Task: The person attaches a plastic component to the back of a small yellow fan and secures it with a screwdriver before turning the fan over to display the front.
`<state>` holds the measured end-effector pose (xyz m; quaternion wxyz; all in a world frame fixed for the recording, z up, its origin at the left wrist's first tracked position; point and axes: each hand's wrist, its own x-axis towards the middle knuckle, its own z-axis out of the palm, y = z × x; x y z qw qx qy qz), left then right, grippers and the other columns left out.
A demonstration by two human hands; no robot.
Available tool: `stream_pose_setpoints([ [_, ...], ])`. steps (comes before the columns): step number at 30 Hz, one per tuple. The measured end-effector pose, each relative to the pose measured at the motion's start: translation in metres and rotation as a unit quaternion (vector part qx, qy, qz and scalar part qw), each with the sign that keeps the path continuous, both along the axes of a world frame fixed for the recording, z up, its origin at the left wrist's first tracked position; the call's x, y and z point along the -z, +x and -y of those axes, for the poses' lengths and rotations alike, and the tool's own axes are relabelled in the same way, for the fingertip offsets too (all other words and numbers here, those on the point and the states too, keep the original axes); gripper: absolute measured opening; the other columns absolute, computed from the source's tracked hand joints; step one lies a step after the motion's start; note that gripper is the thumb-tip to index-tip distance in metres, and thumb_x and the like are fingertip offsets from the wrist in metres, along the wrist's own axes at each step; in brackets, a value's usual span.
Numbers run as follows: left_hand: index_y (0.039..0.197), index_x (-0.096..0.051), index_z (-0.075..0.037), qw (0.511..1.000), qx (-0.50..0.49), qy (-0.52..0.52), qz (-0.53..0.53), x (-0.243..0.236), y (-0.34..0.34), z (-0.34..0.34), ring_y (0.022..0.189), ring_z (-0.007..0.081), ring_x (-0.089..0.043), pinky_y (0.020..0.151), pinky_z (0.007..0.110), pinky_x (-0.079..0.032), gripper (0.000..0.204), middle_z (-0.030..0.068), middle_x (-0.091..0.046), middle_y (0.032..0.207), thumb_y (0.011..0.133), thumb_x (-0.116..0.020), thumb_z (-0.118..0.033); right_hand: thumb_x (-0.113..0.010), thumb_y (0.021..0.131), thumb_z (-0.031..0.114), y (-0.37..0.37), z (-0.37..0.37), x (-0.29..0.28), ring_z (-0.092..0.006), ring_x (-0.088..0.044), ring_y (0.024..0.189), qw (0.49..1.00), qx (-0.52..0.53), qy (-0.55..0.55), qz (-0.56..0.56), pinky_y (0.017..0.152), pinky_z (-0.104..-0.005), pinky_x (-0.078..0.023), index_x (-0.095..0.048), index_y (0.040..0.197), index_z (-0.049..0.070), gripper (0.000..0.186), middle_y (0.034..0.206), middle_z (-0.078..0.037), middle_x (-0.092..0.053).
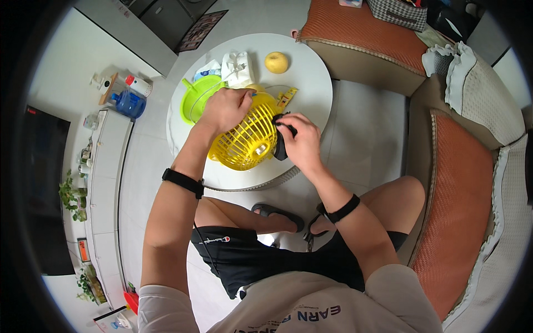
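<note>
yellow slatted basket (247,136) kinda tipped on the round white table (312,77), left hand (226,108) curled at its rim, can't tell if it's gripping, right fingers (291,123) pinching some black thing (281,149) beside it

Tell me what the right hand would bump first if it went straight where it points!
Probably the yellow basket, just past the black thing at the fingertips of the right hand. One picture can't show the depth for sure.
</note>
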<state>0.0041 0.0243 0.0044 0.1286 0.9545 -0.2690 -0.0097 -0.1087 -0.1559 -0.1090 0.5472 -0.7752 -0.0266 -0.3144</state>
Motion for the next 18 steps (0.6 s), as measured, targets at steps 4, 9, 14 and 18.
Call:
stream_pose_setpoints([
  [4, 0.119, -0.079, -0.016, 0.999, -0.015, 0.012, -0.028, -0.003, 0.001, 0.005, 0.096, 0.0427, -0.074, 0.09, 0.054, -0.059, 0.039, 0.0208, -0.078, 0.102, 0.106, -0.051, -0.039, -0.073, 0.088, -0.001, 0.033, 0.004, -0.013, -0.0387, -0.072, 0.09, 1.0, -0.022, -0.02, -0.011, 0.083, -0.0459, -0.058, -0.075, 0.099, 0.001, 0.011, 0.098, -0.016, -0.075],
  [9, 0.118, -0.08, -0.017, 0.999, -0.019, 0.019, -0.018, -0.004, -0.001, 0.004, 0.094, 0.0427, -0.074, 0.089, 0.053, -0.059, 0.038, 0.0209, -0.078, 0.099, 0.106, -0.052, -0.039, -0.073, 0.089, -0.002, 0.005, -0.006, 0.001, -0.0383, -0.072, 0.09, 0.999, 0.012, 0.005, 0.029, 0.081, -0.0446, -0.058, -0.072, 0.102, 0.0, 0.014, 0.103, -0.016, -0.073],
  [14, 0.119, -0.081, -0.016, 1.0, -0.008, 0.002, -0.021, -0.002, 0.0, 0.007, 0.09, 0.0421, -0.074, 0.086, 0.052, -0.059, 0.039, 0.0208, -0.077, 0.093, 0.105, -0.052, -0.038, -0.074, 0.088, -0.005, -0.025, -0.011, 0.014, -0.0367, -0.072, 0.089, 0.998, 0.035, 0.045, 0.027, 0.079, -0.042, -0.059, -0.071, 0.103, 0.001, 0.017, 0.104, -0.015, -0.073],
  [18, 0.123, -0.08, -0.015, 1.0, 0.011, -0.026, -0.009, -0.003, 0.001, 0.001, 0.082, 0.0407, -0.072, 0.079, 0.05, -0.058, 0.038, 0.0209, -0.074, 0.084, 0.105, -0.053, -0.034, -0.073, 0.09, -0.002, 0.005, -0.01, 0.005, -0.0383, -0.072, 0.089, 0.997, 0.035, 0.039, 0.048, 0.08, -0.044, -0.058, -0.072, 0.103, 0.002, 0.013, 0.102, -0.015, -0.073],
])
